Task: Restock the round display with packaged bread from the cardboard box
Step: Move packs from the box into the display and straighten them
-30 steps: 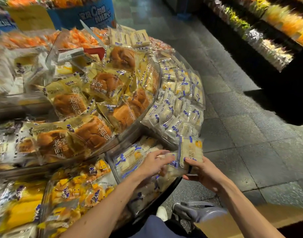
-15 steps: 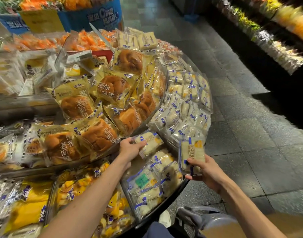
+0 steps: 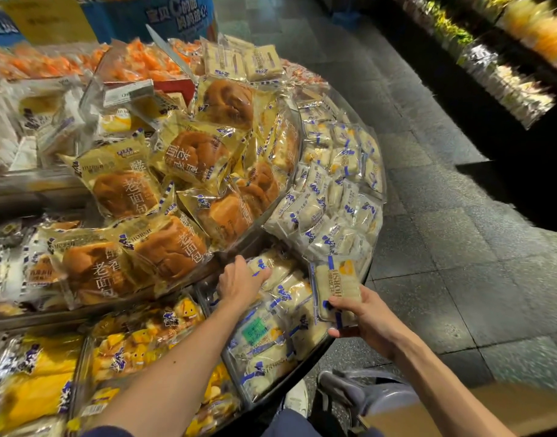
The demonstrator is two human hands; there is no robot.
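Lower centre: left hand (image 3: 239, 283) grips pale packet (image 3: 272, 266); right hand (image 3: 365, 316) pinches second packet (image 3: 337, 285) at display (image 3: 305, 365) rim; end-only hold risks drop to floor (image 3: 428, 279).

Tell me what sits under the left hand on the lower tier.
The left hand grips a white bread pack at the tier's back; other white packs lie nearer. The pack's underside and anything beneath it are covered.

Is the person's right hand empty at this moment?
No, the right hand grips a pale bread packet by its lower end.
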